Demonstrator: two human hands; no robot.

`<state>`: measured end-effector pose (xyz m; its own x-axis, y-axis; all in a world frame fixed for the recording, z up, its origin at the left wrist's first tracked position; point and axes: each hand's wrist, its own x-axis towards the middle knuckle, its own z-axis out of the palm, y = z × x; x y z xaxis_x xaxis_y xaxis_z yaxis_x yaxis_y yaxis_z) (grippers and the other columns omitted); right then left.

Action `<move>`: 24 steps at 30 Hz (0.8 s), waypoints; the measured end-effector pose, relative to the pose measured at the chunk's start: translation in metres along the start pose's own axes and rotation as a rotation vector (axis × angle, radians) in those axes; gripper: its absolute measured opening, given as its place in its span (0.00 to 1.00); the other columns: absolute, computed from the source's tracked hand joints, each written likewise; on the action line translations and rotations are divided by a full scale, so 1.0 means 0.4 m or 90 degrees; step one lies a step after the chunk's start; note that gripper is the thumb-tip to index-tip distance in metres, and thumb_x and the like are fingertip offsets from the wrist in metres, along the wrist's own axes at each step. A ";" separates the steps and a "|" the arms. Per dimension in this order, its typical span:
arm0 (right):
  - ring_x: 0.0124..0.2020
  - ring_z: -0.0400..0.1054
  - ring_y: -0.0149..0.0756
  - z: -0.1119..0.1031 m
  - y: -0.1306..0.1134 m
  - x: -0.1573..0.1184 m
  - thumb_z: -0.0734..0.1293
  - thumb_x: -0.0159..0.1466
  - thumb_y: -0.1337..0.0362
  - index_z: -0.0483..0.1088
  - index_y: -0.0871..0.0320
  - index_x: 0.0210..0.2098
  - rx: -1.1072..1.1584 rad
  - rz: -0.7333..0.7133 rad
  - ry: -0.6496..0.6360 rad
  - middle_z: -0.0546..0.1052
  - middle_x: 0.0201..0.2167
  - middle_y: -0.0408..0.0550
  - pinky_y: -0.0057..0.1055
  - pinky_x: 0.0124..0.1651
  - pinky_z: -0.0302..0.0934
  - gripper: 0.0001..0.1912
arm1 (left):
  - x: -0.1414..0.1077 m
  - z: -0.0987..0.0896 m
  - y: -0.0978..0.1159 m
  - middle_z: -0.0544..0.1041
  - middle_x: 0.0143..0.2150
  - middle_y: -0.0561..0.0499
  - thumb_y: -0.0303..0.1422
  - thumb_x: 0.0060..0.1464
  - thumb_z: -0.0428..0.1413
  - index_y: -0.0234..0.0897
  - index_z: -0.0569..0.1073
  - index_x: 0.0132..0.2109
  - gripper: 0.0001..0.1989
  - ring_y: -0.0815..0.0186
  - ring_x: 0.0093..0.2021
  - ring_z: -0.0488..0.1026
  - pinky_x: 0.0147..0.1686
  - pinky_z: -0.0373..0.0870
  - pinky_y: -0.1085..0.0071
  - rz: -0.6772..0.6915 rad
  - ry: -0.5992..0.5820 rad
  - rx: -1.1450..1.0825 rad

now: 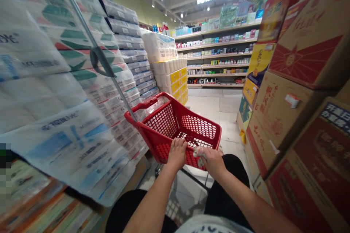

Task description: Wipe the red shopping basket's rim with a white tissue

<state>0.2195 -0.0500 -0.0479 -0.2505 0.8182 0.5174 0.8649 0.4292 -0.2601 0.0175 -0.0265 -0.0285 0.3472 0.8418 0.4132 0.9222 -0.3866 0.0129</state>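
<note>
A red plastic shopping basket cart (157, 131) with perforated walls stands in front of me, tilted across the aisle. A long grey metal handle (84, 25) rises from its left end. My left hand (177, 152) rests over the near rim, fingers curled onto it. In my right hand (214, 160) is a crumpled, pale patterned cloth (199, 153), pressed at the same rim farther right. Inside, the visible part of the basket floor shows an open grid.
Stacked packs of tissue paper (90, 98) rise close on the left. Several cardboard cartons (298, 50) line the right side. White floor tiles (231, 120) run between them toward shelves (218, 56) of small boxes and bottles at the back.
</note>
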 end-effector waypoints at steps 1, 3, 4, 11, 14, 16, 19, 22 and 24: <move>0.37 0.69 0.39 0.005 0.002 0.007 0.64 0.61 0.66 0.69 0.56 0.47 0.002 -0.004 -0.001 0.75 0.37 0.50 0.31 0.39 0.57 0.14 | 0.002 0.003 0.000 0.66 0.55 0.46 0.25 0.47 0.51 0.39 0.67 0.51 0.22 0.57 0.60 0.56 0.66 0.43 0.53 -0.007 -0.001 0.002; 0.37 0.70 0.39 0.012 0.002 0.033 0.65 0.60 0.67 0.70 0.55 0.44 0.016 0.006 -0.039 0.76 0.37 0.50 0.31 0.37 0.57 0.12 | 0.009 0.010 -0.001 0.66 0.55 0.46 0.25 0.48 0.51 0.39 0.67 0.51 0.21 0.57 0.61 0.56 0.66 0.43 0.53 -0.018 -0.005 0.006; 0.36 0.70 0.39 0.014 -0.002 0.050 0.65 0.60 0.67 0.71 0.55 0.42 0.026 0.018 -0.072 0.76 0.36 0.49 0.30 0.36 0.57 0.10 | 0.012 0.013 -0.002 0.66 0.55 0.46 0.26 0.48 0.51 0.39 0.67 0.51 0.21 0.57 0.61 0.56 0.66 0.43 0.53 -0.023 -0.006 0.009; 0.43 0.70 0.39 0.016 -0.062 0.124 0.61 0.64 0.67 0.67 0.57 0.50 0.051 0.022 -0.163 0.74 0.45 0.53 0.30 0.41 0.60 0.15 | 0.031 0.026 -0.023 0.66 0.55 0.45 0.28 0.53 0.49 0.38 0.66 0.51 0.17 0.58 0.62 0.55 0.66 0.45 0.54 -0.023 -0.012 0.049; 0.49 0.67 0.42 0.028 -0.047 0.091 0.58 0.65 0.67 0.62 0.60 0.57 0.010 -0.012 -0.124 0.72 0.49 0.57 0.35 0.49 0.59 0.20 | 0.034 0.028 -0.035 0.66 0.56 0.45 0.29 0.56 0.47 0.38 0.66 0.52 0.16 0.56 0.63 0.54 0.65 0.46 0.53 -0.034 -0.021 0.064; 0.51 0.65 0.43 0.041 -0.020 0.060 0.57 0.64 0.70 0.61 0.60 0.59 -0.003 -0.036 -0.090 0.71 0.51 0.57 0.39 0.52 0.58 0.23 | 0.036 0.032 -0.041 0.65 0.57 0.45 0.28 0.55 0.47 0.38 0.66 0.52 0.17 0.55 0.64 0.53 0.65 0.45 0.52 -0.045 -0.024 0.070; 0.52 0.65 0.43 0.060 0.022 0.025 0.57 0.61 0.74 0.61 0.59 0.60 0.025 -0.067 -0.028 0.71 0.51 0.56 0.40 0.54 0.60 0.27 | 0.037 0.040 -0.043 0.65 0.59 0.44 0.27 0.54 0.48 0.37 0.66 0.54 0.20 0.53 0.66 0.50 0.66 0.44 0.51 -0.064 -0.025 0.071; 0.53 0.65 0.43 0.075 0.040 0.010 0.56 0.61 0.74 0.60 0.57 0.61 0.056 -0.106 0.053 0.70 0.53 0.55 0.41 0.54 0.62 0.29 | 0.032 0.048 -0.036 0.64 0.60 0.43 0.28 0.54 0.48 0.36 0.66 0.55 0.21 0.52 0.67 0.47 0.66 0.42 0.49 -0.063 -0.013 0.066; 0.57 0.62 0.43 0.080 0.039 0.006 0.55 0.63 0.74 0.58 0.57 0.63 0.049 -0.149 0.106 0.68 0.57 0.55 0.41 0.56 0.62 0.29 | 0.022 0.053 -0.031 0.61 0.64 0.44 0.28 0.54 0.49 0.37 0.64 0.58 0.23 0.52 0.69 0.43 0.66 0.41 0.50 -0.046 0.004 0.061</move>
<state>0.2185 -0.0290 -0.0767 -0.3595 0.6219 0.6956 0.7543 0.6326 -0.1757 0.0126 -0.0063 -0.0444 0.2778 0.8638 0.4203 0.9571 -0.2862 -0.0444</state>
